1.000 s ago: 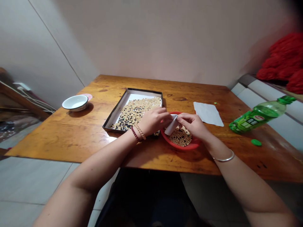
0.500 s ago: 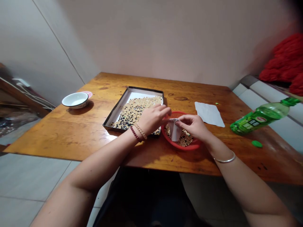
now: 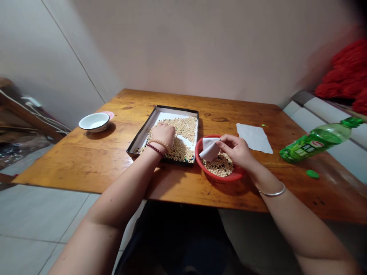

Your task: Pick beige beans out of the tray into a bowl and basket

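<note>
My left hand [image 3: 164, 134] is down in the shallow black-rimmed tray [image 3: 132, 146], its fingers curled in among the pale and dark beans [image 3: 183, 126]. Its fingertips are hidden, so what they hold does not show. My right hand [image 3: 236, 149] pinches a folded white sheet of paper [image 3: 210, 149] between thumb and fingers. The paper slants over the red plastic basket [image 3: 205, 170], in which lie more pale beans with a few dark ones [image 3: 222, 168]. The basket stands just right of the tray.
A white enamel bowl [image 3: 94, 121] sits at the left, by a pink item [image 3: 110, 114]. Another white sheet [image 3: 255, 138] lies right of the basket. Farther right are a green drink bottle [image 3: 318, 141] lying tilted and a green cap [image 3: 312, 174]. The table's front edge is close to me.
My left hand has moved left from the paper above the basket into the tray, and a bare white strip now shows among the beans. The paper in my right hand has swung up and leftward.
</note>
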